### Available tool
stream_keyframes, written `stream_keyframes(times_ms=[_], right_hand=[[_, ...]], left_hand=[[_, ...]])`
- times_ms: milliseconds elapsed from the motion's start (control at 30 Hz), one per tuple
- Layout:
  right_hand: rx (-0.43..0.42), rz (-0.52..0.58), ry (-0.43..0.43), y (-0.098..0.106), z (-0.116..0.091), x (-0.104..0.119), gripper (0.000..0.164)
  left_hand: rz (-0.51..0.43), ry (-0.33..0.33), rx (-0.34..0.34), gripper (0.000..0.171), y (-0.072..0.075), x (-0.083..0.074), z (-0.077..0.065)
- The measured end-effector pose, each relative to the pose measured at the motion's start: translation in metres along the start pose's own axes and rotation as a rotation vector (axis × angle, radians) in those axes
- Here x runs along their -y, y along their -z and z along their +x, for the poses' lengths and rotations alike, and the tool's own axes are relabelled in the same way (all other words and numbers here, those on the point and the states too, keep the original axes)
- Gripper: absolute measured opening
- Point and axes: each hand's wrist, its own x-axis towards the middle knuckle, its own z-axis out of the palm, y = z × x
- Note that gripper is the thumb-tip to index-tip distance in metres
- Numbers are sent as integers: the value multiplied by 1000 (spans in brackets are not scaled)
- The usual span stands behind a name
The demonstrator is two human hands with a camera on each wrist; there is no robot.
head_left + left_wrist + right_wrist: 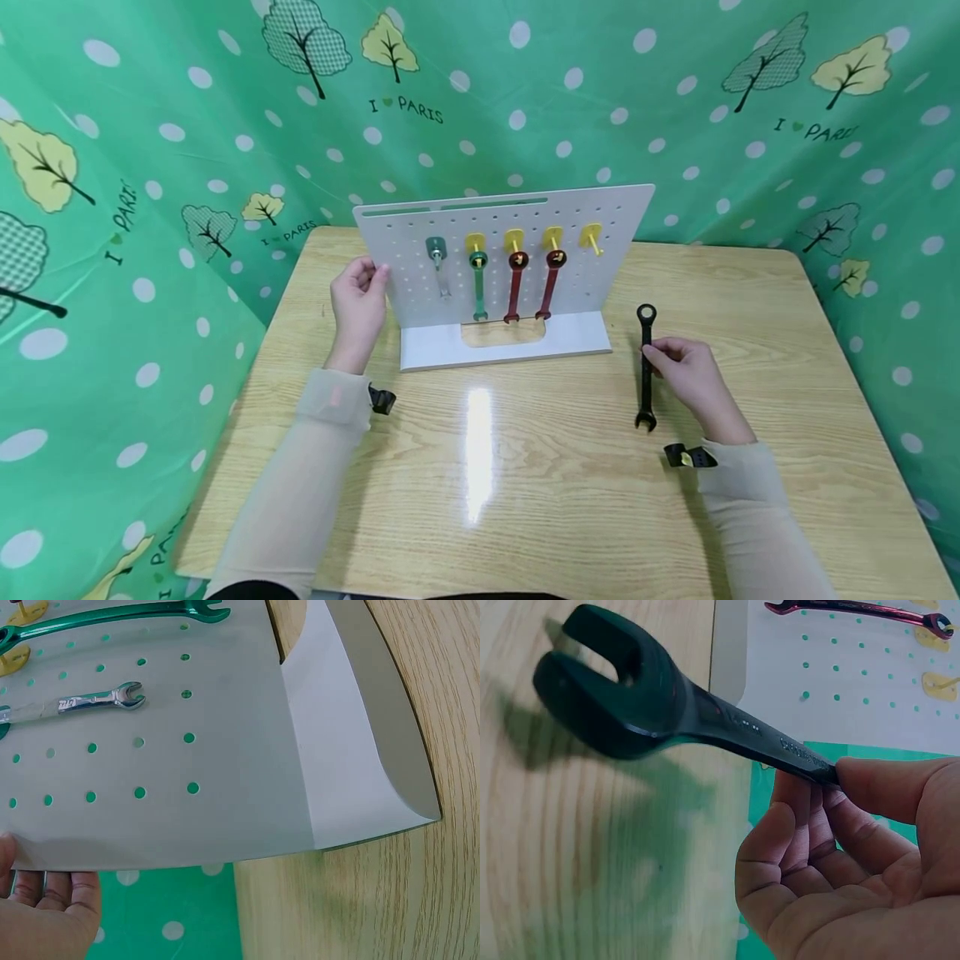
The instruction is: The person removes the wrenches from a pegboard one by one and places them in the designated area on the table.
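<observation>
My right hand (686,375) pinches a black combination wrench (646,367) at mid-handle, ring end away from me. In the right wrist view the wrench's open jaw end (615,690) is large and near the camera. At the left edge of a white pegboard stand (487,292), my left hand (360,304) grips the board between thumb and fingers. On the board's hooks hang a small silver wrench (101,700), a green wrench (480,287), a red wrench (515,287) and another red wrench (551,283). The rightmost yellow hook (591,237) bears nothing.
The stand's white base (577,333) rests on a light wooden table (555,467). A green curtain (525,100) with trees and dots hangs behind and at the sides. A black strap (690,456) sits at the right wrist, another strap (382,400) at the left.
</observation>
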Motion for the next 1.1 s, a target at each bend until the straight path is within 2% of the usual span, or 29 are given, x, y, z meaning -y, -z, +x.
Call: stream_keyframes(times_ms=[333,800,1100], right_hand=[[4,-18,-53,0,2,-6,38],[22,-52,-75,-2,5,-10,42],[22,-75,-58,-3,5,-10,40]], left_hand=[[-11,-6,2,19,0,0,-1],[-8,-16,-5,19,0,1,0],[-11,-20,-2,20,0,0,-1]])
